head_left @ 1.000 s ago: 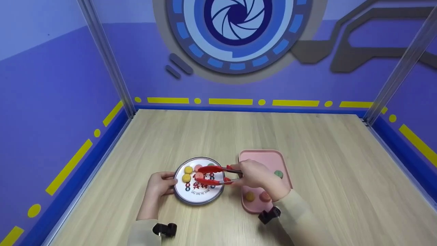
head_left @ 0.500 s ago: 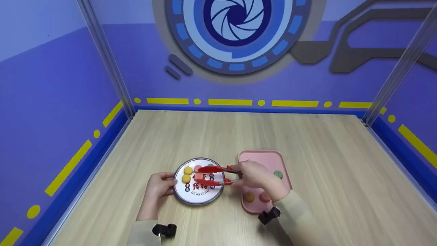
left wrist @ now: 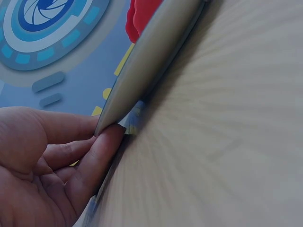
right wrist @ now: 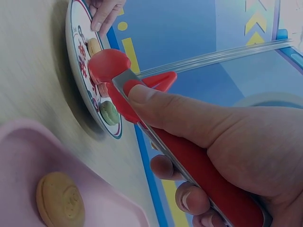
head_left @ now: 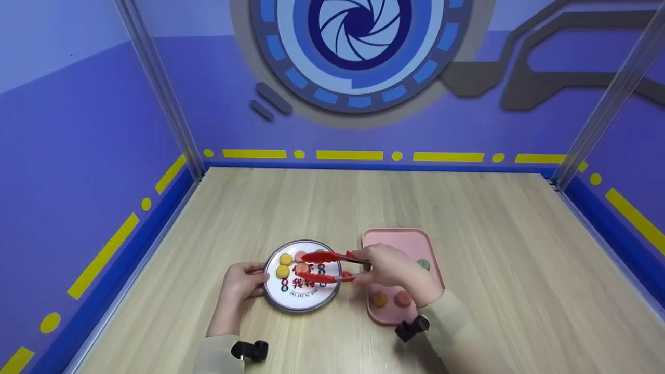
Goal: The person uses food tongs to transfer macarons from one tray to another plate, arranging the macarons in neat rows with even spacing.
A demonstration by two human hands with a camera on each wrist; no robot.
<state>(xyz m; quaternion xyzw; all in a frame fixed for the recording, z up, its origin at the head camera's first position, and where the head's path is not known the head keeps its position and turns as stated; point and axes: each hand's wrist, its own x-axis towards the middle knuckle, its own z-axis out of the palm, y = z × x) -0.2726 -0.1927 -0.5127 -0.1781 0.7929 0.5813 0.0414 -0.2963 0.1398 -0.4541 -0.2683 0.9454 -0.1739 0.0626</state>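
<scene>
My left hand pinches the rim of a round white plate with red characters, thumb and finger on its edge in the left wrist view. Red-tipped tongs are in the grip of my right hand, their arms spread over the plate. On the plate lie a yellow macaron, a second yellow macaron, a pink macaron and a green macaron, partly covered by the tongs in the head view. Another pink macaron sits by the lower tong tip; whether they touch, I cannot tell.
Right of the plate, a pink tray lies partly under my right hand. It carries a green macaron, a yellow macaron and a pink macaron. Blue panels enclose the wooden table at the back and sides.
</scene>
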